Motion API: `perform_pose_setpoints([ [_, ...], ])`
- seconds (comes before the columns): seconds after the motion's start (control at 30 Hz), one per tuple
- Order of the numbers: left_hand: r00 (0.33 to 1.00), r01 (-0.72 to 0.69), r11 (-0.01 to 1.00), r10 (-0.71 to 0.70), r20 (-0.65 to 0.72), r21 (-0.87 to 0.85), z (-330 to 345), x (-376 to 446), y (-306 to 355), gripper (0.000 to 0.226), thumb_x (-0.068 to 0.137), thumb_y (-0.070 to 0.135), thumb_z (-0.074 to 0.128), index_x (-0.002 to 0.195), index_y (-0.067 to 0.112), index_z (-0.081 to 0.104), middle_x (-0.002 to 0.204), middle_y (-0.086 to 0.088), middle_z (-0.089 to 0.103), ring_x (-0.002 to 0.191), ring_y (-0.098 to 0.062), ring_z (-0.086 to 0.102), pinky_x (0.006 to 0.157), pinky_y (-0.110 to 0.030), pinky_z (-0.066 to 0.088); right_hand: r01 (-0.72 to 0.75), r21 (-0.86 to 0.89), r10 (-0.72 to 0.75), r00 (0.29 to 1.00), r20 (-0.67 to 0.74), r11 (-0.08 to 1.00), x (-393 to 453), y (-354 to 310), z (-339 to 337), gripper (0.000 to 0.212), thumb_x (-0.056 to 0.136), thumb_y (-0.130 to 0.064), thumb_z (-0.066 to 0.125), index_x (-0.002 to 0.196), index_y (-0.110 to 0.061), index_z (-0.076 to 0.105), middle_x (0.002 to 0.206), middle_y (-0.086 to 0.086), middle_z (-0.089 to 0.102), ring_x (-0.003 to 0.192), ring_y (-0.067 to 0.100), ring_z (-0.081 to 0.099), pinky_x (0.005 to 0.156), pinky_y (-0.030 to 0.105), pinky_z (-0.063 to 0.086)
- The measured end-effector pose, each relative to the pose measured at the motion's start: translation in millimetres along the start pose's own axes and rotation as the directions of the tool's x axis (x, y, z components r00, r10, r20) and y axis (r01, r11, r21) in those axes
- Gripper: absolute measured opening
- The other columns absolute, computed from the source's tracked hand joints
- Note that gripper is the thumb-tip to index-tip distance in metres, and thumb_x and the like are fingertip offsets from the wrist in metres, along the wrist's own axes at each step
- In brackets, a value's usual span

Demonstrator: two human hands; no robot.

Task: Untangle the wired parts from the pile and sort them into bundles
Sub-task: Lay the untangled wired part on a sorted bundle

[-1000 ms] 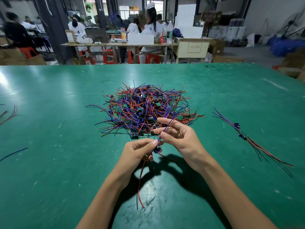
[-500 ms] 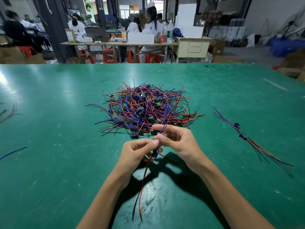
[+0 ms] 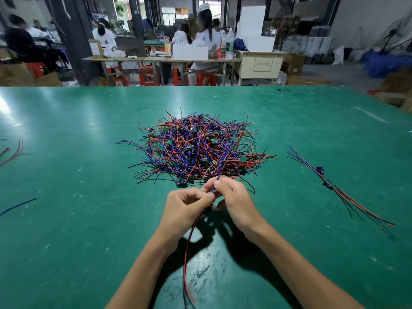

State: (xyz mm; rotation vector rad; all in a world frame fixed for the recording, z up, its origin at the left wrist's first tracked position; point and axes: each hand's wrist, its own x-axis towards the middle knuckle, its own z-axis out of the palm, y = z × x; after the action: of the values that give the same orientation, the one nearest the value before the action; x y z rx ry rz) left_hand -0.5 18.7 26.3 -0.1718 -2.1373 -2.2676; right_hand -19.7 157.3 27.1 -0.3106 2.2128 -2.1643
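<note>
Wired parts lie heaped in a tangled pile [image 3: 198, 150] of red, blue and black leads just beyond our hands, its near edge almost meeting our fingertips. We hold one wired part [image 3: 206, 211] between the two hands, close together above the green surface [image 3: 66, 197]. Our right hand [image 3: 234, 201] pinches a blue lead [image 3: 219, 175] between thumb and forefinger, and that lead runs up and away from the pinch across the near side of the pile. Our left hand [image 3: 185, 210] has its fingers curled, thumb tip touching the right hand's fingers, gripping the part at its small dark body, which shows only partly between the palms. From below the left hand the red and black leads [image 3: 186, 264] hang toward us and trail onto the surface between our forearms. Well off to the right of the right hand lies a sorted bundle [image 3: 330, 184], its leads laid roughly parallel. Far to the left of the left hand lie a few loose wires [image 3: 13, 152] and a single blue wire [image 3: 17, 206].
</note>
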Motion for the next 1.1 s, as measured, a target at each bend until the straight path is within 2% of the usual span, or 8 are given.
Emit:
perform_pose_setpoints([
  [0.23,0.995,0.032,0.997,-0.038,0.091,0.064,0.9,1.3,-2.2,0.030,0.088,0.000,0.071,0.060,0.009,0.067,0.058,-0.007,0.067,0.048,-0.008,0.054,0.051,-0.015,0.044,-0.016,0.004,0.016,0.973,-0.232,1.000,7.2,-0.4,-6.9,0.029,0.089,-0.031,0.043,0.081,-0.017,0.066,0.091,-0.004,0.075,0.056,0.011,0.055,0.041,0.023,0.037],
  [0.4,0.987,0.048,0.996,-0.060,0.148,0.078,1.7,0.9,-3.0,0.029,0.087,0.002,0.073,0.060,0.010,0.067,0.059,-0.009,0.069,0.050,-0.008,0.057,0.052,-0.014,0.044,-0.046,0.103,0.077,0.942,-0.326,0.994,9.8,-5.1,-15.3,0.038,0.097,-0.019,0.042,0.071,-0.023,0.070,0.091,0.000,0.076,0.048,0.010,0.045,0.037,0.021,0.031],
  [0.53,0.976,0.063,0.994,-0.079,0.205,0.086,-1.2,0.3,-0.2,0.032,0.087,0.001,0.073,0.058,0.013,0.067,0.058,-0.006,0.067,0.054,-0.009,0.061,0.054,-0.015,0.046,-0.136,0.308,0.225,0.935,-0.273,0.941,9.9,-10.0,-18.2,0.038,0.094,-0.018,0.044,0.068,-0.022,0.071,0.088,0.003,0.076,0.044,0.010,0.038,0.039,0.018,0.028],
  [0.77,0.931,0.127,0.989,-0.143,0.336,0.071,-6.0,-2.2,4.5,0.038,0.083,0.005,0.074,0.050,0.020,0.064,0.054,-0.002,0.063,0.055,-0.011,0.061,0.056,-0.015,0.044,-0.352,0.601,0.418,0.908,0.033,0.718,11.6,-14.7,-41.2,0.039,0.087,-0.022,0.042,0.051,-0.018,0.055,0.064,0.002,0.061,0.059,0.015,0.034,0.041,0.019,0.029],
  [0.83,0.925,0.143,0.989,-0.144,0.352,0.030,-6.9,-2.2,4.8,0.033,0.086,0.009,0.074,0.054,0.019,0.066,0.060,-0.004,0.065,0.059,-0.012,0.061,0.058,-0.016,0.044,-0.331,0.573,0.399,0.917,0.007,0.749,11.6,-13.8,-41.7,0.044,0.088,-0.024,0.042,0.052,-0.016,0.064,0.066,0.003,0.065,0.051,0.012,0.039,0.041,0.019,0.030],
  [0.93,0.933,0.176,0.984,-0.157,0.325,-0.029,-7.2,-2.6,4.9,0.015,0.081,0.025,0.074,0.070,0.015,0.075,0.068,-0.006,0.069,0.060,-0.011,0.057,0.058,-0.015,0.045,-0.206,0.374,0.264,0.958,-0.112,0.904,13.4,-11.1,-39.7,0.052,0.098,-0.033,0.039,0.070,-0.016,0.079,0.076,0.005,0.072,0.050,0.011,0.042,0.044,0.022,0.030],
  [1.07,0.970,0.142,0.986,-0.120,0.212,-0.091,-6.7,0.4,1.8,0.017,0.082,0.032,0.077,0.086,0.017,0.081,0.076,-0.006,0.073,0.063,-0.011,0.057,0.059,-0.017,0.045,-0.039,0.127,0.061,0.983,-0.173,0.991,12.0,-1.6,-32.8,0.057,0.100,-0.055,0.035,0.099,-0.020,0.080,0.082,0.008,0.076,0.050,0.011,0.049,0.046,0.026,0.032],
  [1.1,0.980,0.128,0.984,-0.106,0.171,-0.121,-6.5,1.1,1.8,0.019,0.080,0.034,0.073,0.087,0.019,0.081,0.077,-0.005,0.074,0.062,-0.010,0.057,0.059,-0.018,0.045,0.026,-0.037,-0.033,0.981,-0.192,0.999,10.0,0.9,-29.9,0.050,0.098,-0.056,0.041,0.099,-0.023,0.078,0.079,0.004,0.076,0.051,0.010,0.052,0.048,0.028,0.036],
])
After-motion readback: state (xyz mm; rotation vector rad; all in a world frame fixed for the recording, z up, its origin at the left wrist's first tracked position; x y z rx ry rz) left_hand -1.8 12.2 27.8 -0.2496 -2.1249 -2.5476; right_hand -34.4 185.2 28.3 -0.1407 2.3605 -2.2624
